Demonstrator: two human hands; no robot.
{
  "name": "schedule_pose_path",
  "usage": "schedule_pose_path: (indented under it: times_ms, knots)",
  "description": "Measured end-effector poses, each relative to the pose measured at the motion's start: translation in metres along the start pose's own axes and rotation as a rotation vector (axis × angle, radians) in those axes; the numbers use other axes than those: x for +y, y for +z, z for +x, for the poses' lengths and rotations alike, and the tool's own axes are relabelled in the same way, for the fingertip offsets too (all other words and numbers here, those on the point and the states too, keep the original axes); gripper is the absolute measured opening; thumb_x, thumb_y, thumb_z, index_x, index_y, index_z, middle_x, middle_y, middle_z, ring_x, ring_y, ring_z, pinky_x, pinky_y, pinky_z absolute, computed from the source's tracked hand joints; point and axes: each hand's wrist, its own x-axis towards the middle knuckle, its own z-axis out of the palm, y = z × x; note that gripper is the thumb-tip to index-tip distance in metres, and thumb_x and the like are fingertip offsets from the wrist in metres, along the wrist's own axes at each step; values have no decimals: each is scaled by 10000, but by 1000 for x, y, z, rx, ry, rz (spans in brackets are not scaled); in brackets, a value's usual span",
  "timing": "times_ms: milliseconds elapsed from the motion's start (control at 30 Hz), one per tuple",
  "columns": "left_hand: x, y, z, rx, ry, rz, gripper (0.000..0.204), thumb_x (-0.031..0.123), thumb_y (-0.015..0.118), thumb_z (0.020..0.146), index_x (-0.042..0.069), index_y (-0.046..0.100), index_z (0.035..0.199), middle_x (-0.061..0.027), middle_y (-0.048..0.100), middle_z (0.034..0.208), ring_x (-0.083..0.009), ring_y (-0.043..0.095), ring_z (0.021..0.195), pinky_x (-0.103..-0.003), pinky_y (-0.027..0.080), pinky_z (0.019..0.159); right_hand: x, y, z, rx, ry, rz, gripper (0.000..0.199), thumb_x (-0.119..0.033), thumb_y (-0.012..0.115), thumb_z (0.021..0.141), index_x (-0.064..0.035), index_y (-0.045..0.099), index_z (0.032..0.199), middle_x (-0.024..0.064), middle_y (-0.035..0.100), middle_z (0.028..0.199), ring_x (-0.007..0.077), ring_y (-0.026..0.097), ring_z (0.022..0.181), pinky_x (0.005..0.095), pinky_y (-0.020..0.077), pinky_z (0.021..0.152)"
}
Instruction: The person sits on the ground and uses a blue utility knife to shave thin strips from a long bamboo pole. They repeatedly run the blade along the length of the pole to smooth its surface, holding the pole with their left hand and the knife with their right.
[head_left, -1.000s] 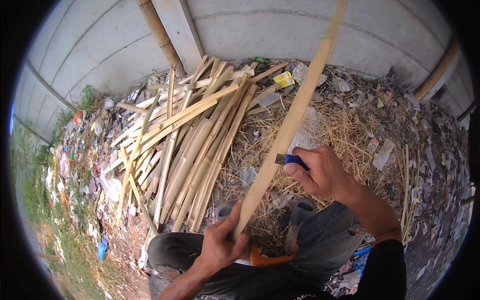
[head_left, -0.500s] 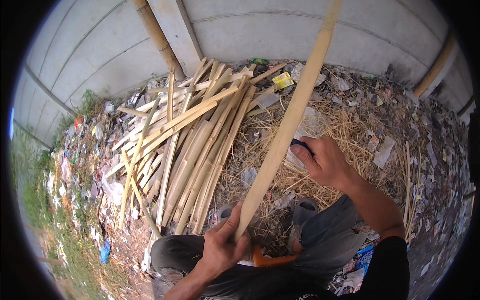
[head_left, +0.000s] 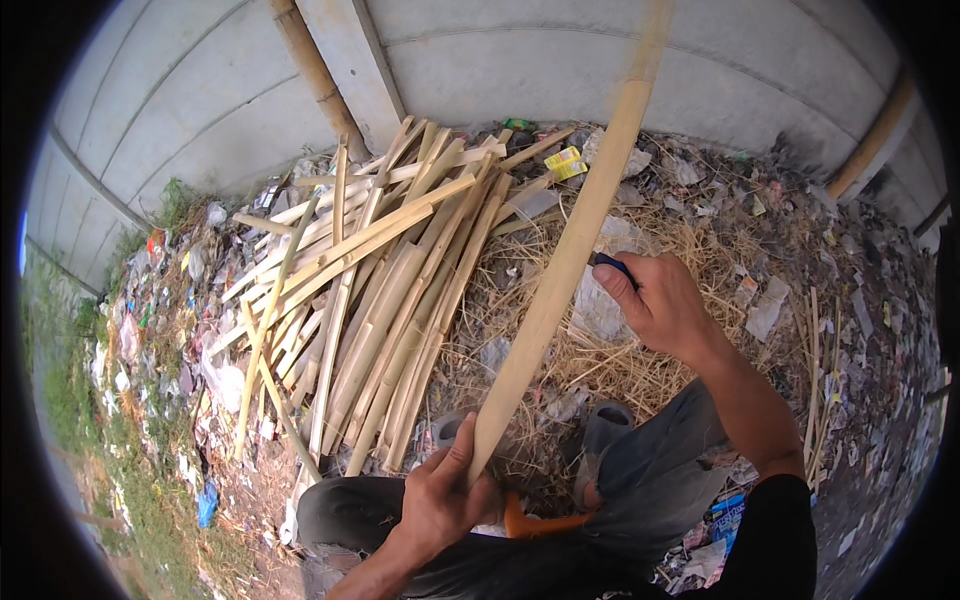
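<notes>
A long, pale split bamboo strip slants across the middle, its lower end close to me and its far end reaching up in front of the wall. My left hand is closed round that lower end, thumb along the edge. In my right hand is a knife with a dark blue handle, beside the strip's right edge about midway along. Most of its blade is hidden or too small to make out. Blur softens the strip's upper end.
A heap of split bamboo strips lies ahead to the left. Shavings and scattered litter cover the ground to the right. Beyond stands a grey panel wall with a bamboo pole. Something orange shows between my legs.
My right hand with the knife has shifted slightly right and nearer the strip's side. The strip's upper end has swung a little left. My left hand keeps its grip.
</notes>
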Motion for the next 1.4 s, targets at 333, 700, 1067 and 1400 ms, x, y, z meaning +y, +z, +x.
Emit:
schedule_pose_path:
  times_ms: [333,700,1067,1400]
  knots:
    - [3,-2,-1,29,23,-58,759,33,721,796,15,495,1521,-210,718,928,-319,742,751,-381,592,688,-9,-8,-11,94,101,203,507,-436,531,1068,-8,658,829,171,591,590,396,628,552,460,471,534]
    - [-2,-1,2,22,-26,45,723,1,687,806,-40,492,1502,-227,732,938,-314,753,764,-370,587,712,-35,9,-9,-14,-135,-11,560,-528,546,1041,-41,655,787,138,606,540,362,649,511,445,498,499]
    - [-5,6,2,4,22,83,738,8,720,799,-71,483,1494,-232,713,913,-308,737,725,-376,572,657,-12,1,1,-72,-57,24,635,-570,520,1038,-29,675,744,179,592,536,406,648,536,487,504,539]
    - [-19,12,-1,36,33,92,752,83,725,811,27,493,1525,-220,678,847,-379,685,683,-447,564,635,-13,25,-12,-100,-149,10,633,-569,503,1039,-42,668,731,205,613,575,435,652,578,520,509,570]
